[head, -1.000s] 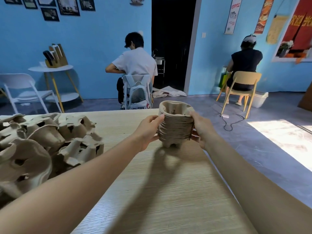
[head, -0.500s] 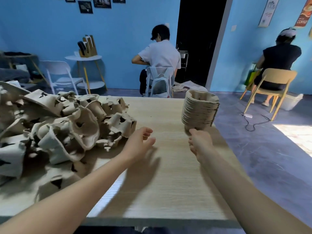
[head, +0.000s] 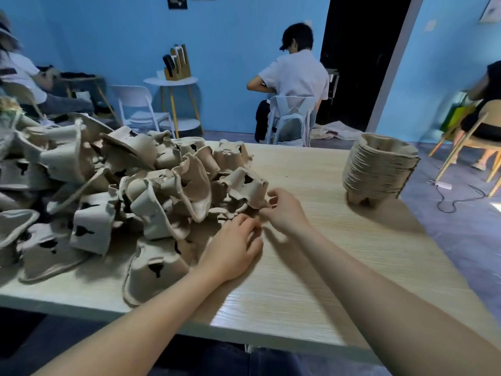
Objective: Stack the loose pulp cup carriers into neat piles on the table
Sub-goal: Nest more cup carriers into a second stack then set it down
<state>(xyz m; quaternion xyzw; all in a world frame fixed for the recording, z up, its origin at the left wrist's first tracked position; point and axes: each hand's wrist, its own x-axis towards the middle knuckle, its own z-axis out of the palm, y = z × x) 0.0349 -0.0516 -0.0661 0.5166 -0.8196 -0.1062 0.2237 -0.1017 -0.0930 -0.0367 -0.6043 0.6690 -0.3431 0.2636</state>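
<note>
Two bare hands reach a heap of loose carriers [head: 151,191] on the table [head: 311,272]. The left hand [head: 233,248] rests with fingers curled at its edge; the right hand [head: 284,210] pinches a carrier's rim. A neat stack [head: 379,169] stands far right. No legible writing.

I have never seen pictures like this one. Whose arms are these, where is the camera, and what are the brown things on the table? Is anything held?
There is no machine here. The arms belong to a person who wears a camera on the head, so the one picture looks forward and down along them. The left hand and the right hand reach to the edge of a big loose heap of cup carriers, which are molded paper trays for drinks. The heap lies on the left part of the wooden table. A neat stack of the same carriers stands apart near the far right corner. The fingers of both hands are curled at the heap's edge, but the picture does not show clearly whether they already grip a carrier. Other people sit behind.
</note>
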